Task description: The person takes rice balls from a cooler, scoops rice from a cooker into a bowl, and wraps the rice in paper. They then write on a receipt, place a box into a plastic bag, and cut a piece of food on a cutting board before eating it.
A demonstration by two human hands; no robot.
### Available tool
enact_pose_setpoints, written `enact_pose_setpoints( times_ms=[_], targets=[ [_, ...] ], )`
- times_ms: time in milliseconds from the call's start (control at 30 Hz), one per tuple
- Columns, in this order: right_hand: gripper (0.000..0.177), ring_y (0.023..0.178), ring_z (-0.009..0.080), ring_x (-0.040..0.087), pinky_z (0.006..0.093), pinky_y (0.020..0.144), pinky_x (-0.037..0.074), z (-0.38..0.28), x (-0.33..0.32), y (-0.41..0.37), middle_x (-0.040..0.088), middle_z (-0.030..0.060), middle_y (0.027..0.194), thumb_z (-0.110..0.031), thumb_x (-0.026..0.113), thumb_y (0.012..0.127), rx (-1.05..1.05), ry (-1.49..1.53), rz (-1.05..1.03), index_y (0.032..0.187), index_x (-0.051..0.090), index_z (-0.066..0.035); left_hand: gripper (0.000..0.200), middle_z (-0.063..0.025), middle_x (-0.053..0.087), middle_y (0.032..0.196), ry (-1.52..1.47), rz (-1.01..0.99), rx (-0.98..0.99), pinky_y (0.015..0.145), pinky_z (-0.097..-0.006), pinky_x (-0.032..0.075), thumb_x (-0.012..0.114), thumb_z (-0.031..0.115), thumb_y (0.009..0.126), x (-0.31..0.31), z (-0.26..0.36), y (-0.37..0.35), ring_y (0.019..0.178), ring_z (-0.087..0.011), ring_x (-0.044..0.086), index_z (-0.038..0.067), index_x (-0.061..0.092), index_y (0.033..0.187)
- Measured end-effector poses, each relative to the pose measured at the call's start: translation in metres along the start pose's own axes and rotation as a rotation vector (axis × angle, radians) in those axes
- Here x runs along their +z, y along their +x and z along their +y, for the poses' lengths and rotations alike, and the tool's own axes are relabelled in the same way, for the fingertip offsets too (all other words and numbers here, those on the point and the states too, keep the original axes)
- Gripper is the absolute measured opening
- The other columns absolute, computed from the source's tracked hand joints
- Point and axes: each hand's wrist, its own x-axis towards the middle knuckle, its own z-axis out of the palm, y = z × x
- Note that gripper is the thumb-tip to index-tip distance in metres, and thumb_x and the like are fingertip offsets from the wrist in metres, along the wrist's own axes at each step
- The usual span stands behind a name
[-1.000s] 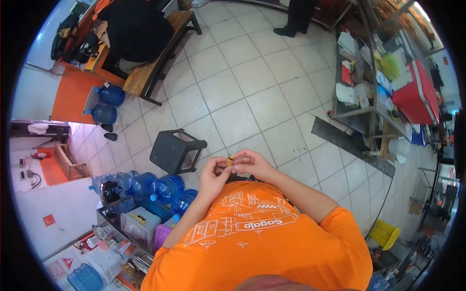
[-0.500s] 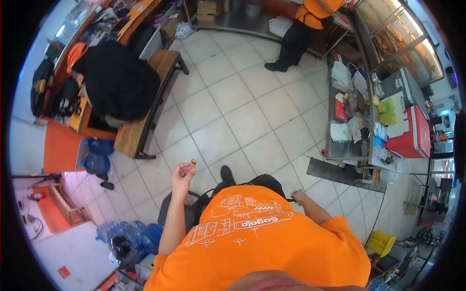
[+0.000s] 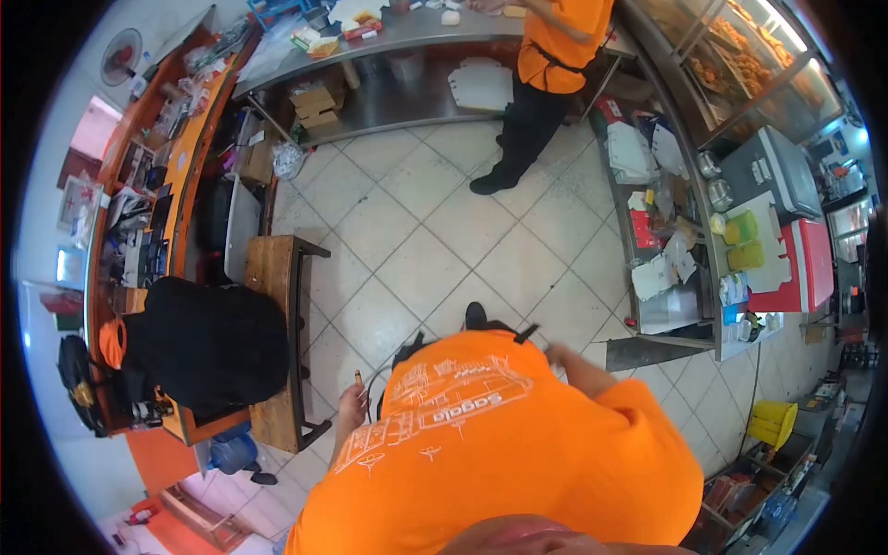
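Just small brown stub [image 3: 359, 377] pinched, left hand [image 3: 351, 403].

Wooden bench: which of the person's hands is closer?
Left. The left hand, pinching a small brown piece, is just beside the wooden bench; the right hand is beyond the torso, farther off.

A small tan-brown piece [image 3: 359, 377], short and stubby, is standing roughly upright, its lower end being pinched in the fingertips of the left hand [image 3: 351, 401]. It is hanging above the tiled floor [image 3: 416, 250], near the wooden bench [image 3: 275, 277]. Its finer detail is too small to tell.
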Motion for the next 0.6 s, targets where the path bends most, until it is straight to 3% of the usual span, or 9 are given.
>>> enact_pose_setpoints(
  times_ms=[33,67,100,133,167,333,400,500,600],
  targets=[
    [0.029,0.098,0.0325,0.071,0.0466,0.08,0.056,-0.039,-0.063,-0.006,0.072,0.0194,0.101,-0.022,0.056,0.089,0.019,-0.144,0.066,0.102,0.074,-0.003,0.017,-0.0007,0.064,0.085,0.008,0.015,-0.017,0.063,-0.0308,0.05,0.068,0.016,0.089,-0.013,0.005,0.019,0.073,-0.016,0.061,0.012,0.064,0.105],
    [0.033,0.082,0.0371,0.07,0.0481,0.075,0.055,-0.053,-0.105,0.007,0.071,0.0238,0.095,-0.027,0.056,0.084,-0.087,-0.065,0.406,0.088,0.072,0.001,0.015,-0.0012,0.064,0.084,-0.033,-0.149,-0.014,0.062,-0.0312,0.051,0.068,0.017,0.089,-0.033,0.002,0.052,0.071,-0.0163,0.061,0.011,0.065,0.103],
    [0.035,0.084,0.04,0.068,0.0497,0.078,0.054,-0.062,-0.156,0.027,0.07,0.0252,0.094,-0.028,0.053,0.086,-0.293,-0.247,0.463,0.088,0.071,0.001,0.014,-0.0016,0.064,0.082,-0.087,-0.318,-0.007,0.061,-0.0315,0.051,0.067,0.018,0.09,-0.036,-0.002,0.072,0.07,-0.0166,0.06,0.01,0.066,0.101],
    [0.034,0.088,0.0416,0.067,0.0501,0.082,0.053,-0.094,-0.209,0.027,0.069,0.0252,0.093,-0.028,0.052,0.086,-0.26,-0.103,0.553,0.087,0.07,0.001,0.011,-0.0019,0.065,0.078,-0.006,-0.082,0.081,0.055,-0.0315,0.048,0.067,0.019,0.089,0.014,0.034,0.012,0.065,-0.0152,0.059,0.009,0.066,0.093],
    [0.035,0.093,0.0406,0.067,0.0499,0.085,0.052,-0.109,-0.257,0.054,0.069,0.0255,0.097,-0.029,0.052,0.087,-0.41,-0.207,0.663,0.092,0.07,0.001,0.011,-0.0019,0.065,0.078,-0.016,-0.076,0.069,0.055,-0.0315,0.048,0.067,0.019,0.089,0.018,0.04,0.028,0.065,-0.0152,0.059,0.009,0.066,0.093],
    [0.034,0.084,0.0326,0.068,0.0411,0.08,0.054,-0.241,-0.443,0.009,0.07,0.0192,0.094,-0.026,0.053,0.094,-0.372,0.309,0.92,0.114,0.067,-0.002,0.007,-0.0019,0.064,0.078,0.109,0.074,0.01,0.057,-0.0304,0.046,0.067,0.016,0.085,-0.023,0.065,0.176,0.066,-0.0151,0.059,0.009,0.067,0.089],
    [0.033,0.093,0.0361,0.07,0.0428,0.083,0.054,-0.266,-0.471,0.022,0.072,0.0172,0.105,-0.03,0.058,0.093,-0.403,0.945,0.913,0.113,0.067,-0.005,0.008,-0.0022,0.064,0.079,0.186,0.089,-0.015,0.058,-0.0307,0.046,0.067,0.016,0.085,-0.01,0.117,0.197,0.066,-0.0157,0.059,0.009,0.067,0.09],
    [0.036,0.098,0.0315,0.07,0.0402,0.088,0.053,-0.278,-0.453,0.068,0.072,0.0146,0.11,-0.033,0.058,0.094,-0.169,0.932,0.801,0.118,0.066,-0.007,0.008,-0.0026,0.064,0.079,0.283,0.075,-0.014,0.059,-0.0311,0.047,0.068,0.016,0.085,0.013,0.206,0.248,0.067,-0.0168,0.059,0.01,0.067,0.091],
    [0.056,0.122,0.0253,0.059,0.0372,0.101,0.047,-0.291,-0.394,0.068,0.063,0.0161,0.13,-0.048,0.057,0.096,-0.105,0.618,0.459,0.136,0.057,-0.009,0.009,-0.003,0.064,0.079,0.402,0.04,0.001,0.06,-0.0316,0.048,0.068,0.016,0.085,0.034,0.296,0.309,0.067,-0.0178,0.06,0.01,0.067,0.092]
  ],
)
